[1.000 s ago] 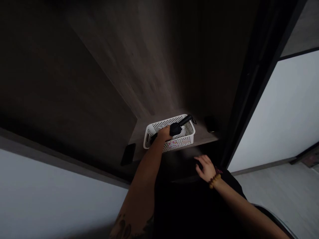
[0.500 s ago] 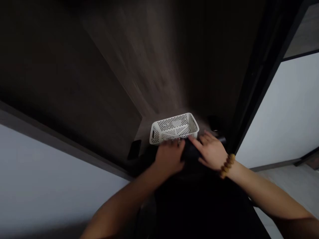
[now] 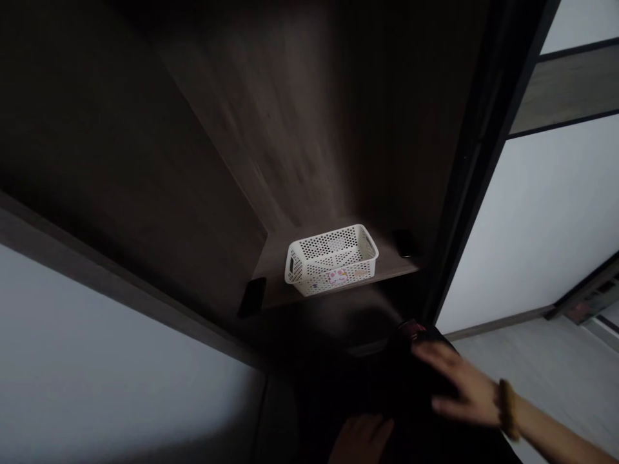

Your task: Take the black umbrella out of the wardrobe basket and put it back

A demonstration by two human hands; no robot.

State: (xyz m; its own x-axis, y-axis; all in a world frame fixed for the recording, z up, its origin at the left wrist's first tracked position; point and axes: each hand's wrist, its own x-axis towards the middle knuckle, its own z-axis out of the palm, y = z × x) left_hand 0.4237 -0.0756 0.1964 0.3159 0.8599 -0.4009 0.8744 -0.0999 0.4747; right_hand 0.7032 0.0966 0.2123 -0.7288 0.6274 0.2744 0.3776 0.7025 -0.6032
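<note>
- Head view, my right grip (image 3: 464, 386): the fingers are spread apart and blurred, with nothing visibly clamped. It sits over the dark fabric (image 3: 382, 393), but I cannot tell whether it touches.
- Head view, my left grip (image 3: 360, 439): only its upper part shows at the bottom edge, beside the dark fabric, so I cannot tell whether it is apart or together.
- The white perforated plastic basket (image 3: 331, 261) sits on the wooden shelf (image 3: 394, 265), up and to the left of my right grip, well apart from both grips. A pink-and-white sticker (image 3: 337, 278) marks its near side.
- Beyond my right grip, a flat black object (image 3: 404, 243) lies on the shelf just right of the basket. Another black object (image 3: 251, 296) sits left of the basket, nearer my left grip.
- What has just changed: the black-handled tool seen earlier in the basket does not show there now, and both grips have dropped away. I cannot tell whether the tool is among the dark shapes by my grips.
</note>
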